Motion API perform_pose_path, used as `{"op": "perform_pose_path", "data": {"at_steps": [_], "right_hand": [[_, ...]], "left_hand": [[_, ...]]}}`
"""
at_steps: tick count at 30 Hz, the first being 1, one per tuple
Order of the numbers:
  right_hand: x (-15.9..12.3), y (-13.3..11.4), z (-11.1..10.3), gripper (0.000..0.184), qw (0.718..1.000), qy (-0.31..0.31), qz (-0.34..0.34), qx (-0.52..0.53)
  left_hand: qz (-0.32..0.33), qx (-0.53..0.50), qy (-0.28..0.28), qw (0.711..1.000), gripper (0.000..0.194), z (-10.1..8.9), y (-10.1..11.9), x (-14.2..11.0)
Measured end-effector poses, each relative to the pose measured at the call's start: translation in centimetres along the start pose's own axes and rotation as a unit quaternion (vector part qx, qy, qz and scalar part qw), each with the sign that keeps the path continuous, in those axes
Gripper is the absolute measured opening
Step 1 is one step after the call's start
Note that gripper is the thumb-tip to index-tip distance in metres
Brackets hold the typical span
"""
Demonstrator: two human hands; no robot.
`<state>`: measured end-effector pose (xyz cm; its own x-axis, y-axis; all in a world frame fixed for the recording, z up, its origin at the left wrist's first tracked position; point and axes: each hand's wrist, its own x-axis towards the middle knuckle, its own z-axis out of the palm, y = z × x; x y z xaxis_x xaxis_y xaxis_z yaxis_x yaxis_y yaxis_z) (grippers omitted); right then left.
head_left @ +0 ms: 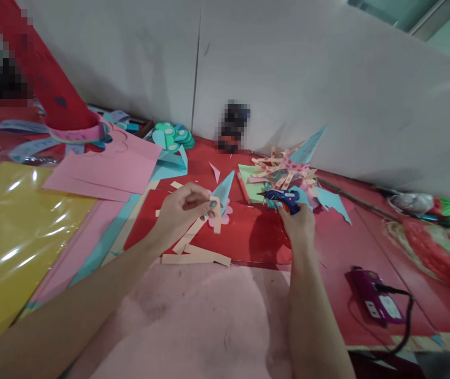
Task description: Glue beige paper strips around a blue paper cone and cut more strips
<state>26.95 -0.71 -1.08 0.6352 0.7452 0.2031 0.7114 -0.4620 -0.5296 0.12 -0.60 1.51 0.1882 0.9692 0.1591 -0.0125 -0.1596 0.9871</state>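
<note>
My left hand [187, 205] pinches a short cream paper strip [217, 221] between thumb and fingers, above a red sheet [248, 229]. Just behind it stands a light blue paper cone [225, 190] on a pink scalloped base [225, 213], partly hidden by the strip and fingers. Several loose cream strips [193, 256] lie in front of the hand. Off to the right, my right hand [298, 218] is wrapped around a blue glue gun [284, 197], its nozzle pointing left. A green sheet [248, 179] lies behind the nozzle.
At the back right is another blue cone [307, 147] ringed with patterned strips. Pink sheets [110, 163], a yellow plastic-covered sheet [31, 226] and a red cone [59, 95] occupy the left. Green cutouts [173, 137] lie by the wall. A purple power box [375, 295] with a black cable sits right.
</note>
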Motion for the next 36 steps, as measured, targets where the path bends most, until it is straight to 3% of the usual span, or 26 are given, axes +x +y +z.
{"op": "perform_pose_path", "data": {"at_steps": [2, 4, 6, 9, 11, 13, 16, 18, 20, 24, 28, 31, 36], "right_hand": [[0.0, 0.0, 0.0, 0.048, 1.000, 0.012, -0.003, 0.015], [0.1, -0.1, 0.1, 0.047, 0.999, 0.034, -0.009, 0.034], [0.1, -0.2, 0.1, 0.047, 0.996, 0.061, -0.024, 0.057], [0.2, -0.3, 0.3, 0.046, 0.992, 0.061, -0.060, 0.095], [0.1, -0.5, 0.5, 0.045, 0.988, 0.039, -0.088, 0.121], [-0.2, -0.7, 0.7, 0.044, 0.982, 0.019, -0.121, 0.144], [-0.9, -1.0, 1.0, 0.041, 0.973, -0.014, -0.171, 0.158], [-1.5, -1.3, 1.1, 0.038, 0.965, -0.056, -0.211, 0.143], [-2.0, -1.5, 0.9, 0.035, 0.954, -0.104, -0.254, 0.118], [-2.6, -1.7, 0.8, 0.029, 0.937, -0.135, -0.310, 0.093], [-2.9, -1.9, 1.2, 0.028, 0.932, -0.126, -0.333, 0.071], [-3.1, -2.1, 1.5, 0.028, 0.935, -0.114, -0.332, 0.052], [-3.3, -2.2, 1.4, 0.026, 0.933, -0.121, -0.335, 0.058]], "left_hand": [[0.012, 0.019, 0.001, 1.000, 0.018, 0.1, 0.1, -0.2], [0.024, 0.060, -0.046, 0.997, 0.015, 0.2, 0.2, -0.5], [0.020, 0.110, -0.153, 0.982, 0.010, 0.2, 0.3, -0.7], [-0.009, 0.158, -0.322, 0.933, 0.009, 0.1, 0.1, -0.9], [-0.025, 0.162, -0.369, 0.915, 0.008, 0.0, -0.1, -0.8], [-0.049, 0.160, -0.329, 0.930, 0.015, 0.0, -0.4, -0.6], [-0.038, 0.179, -0.124, 0.975, 0.027, -0.3, -1.0, 0.1], [0.001, 0.225, 0.009, 0.974, 0.026, -0.7, -1.4, 0.7], [0.026, 0.279, 0.063, 0.958, 0.019, -1.0, -2.1, 1.3], [0.026, 0.355, 0.020, 0.934, 0.005, -1.4, -3.7, 2.1], [0.017, 0.428, -0.058, 0.902, 0.010, -1.3, -4.7, 2.1], [0.022, 0.469, -0.078, 0.880, 0.015, -1.1, -4.5, 1.8], [-0.005, 0.479, -0.095, 0.873, 0.022, -0.9, -3.6, 1.5]]}}
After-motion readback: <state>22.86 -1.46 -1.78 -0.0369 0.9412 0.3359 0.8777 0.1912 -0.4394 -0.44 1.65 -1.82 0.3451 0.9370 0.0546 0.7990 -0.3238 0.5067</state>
